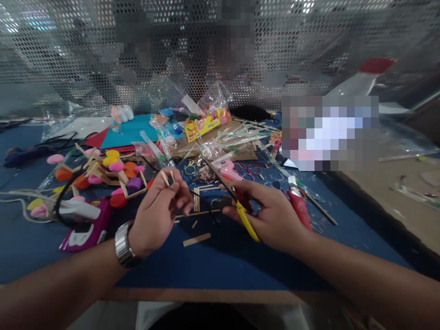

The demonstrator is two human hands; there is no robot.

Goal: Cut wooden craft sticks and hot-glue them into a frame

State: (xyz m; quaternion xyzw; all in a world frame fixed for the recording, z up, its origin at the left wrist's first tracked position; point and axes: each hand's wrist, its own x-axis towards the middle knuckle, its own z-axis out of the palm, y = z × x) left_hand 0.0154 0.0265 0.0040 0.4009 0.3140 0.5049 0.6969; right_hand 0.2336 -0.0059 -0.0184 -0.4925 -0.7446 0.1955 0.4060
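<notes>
Scissors (pixel 235 193) sit by their handles (pixel 248 223) in the right hand (pixel 270 214), apparently to free the blades (pixel 217 173), while left of them the left hand (pixel 154 215) pinches wooden sticks (pixel 165 178).

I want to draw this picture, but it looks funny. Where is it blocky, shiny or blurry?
In the head view, big squares hide a patch on the right; in that same head view, white glints dot the mesh screen and the silver wristband shines; also in the head view, shapes behind the mesh are blurry, while the scissors look clearer.
</notes>
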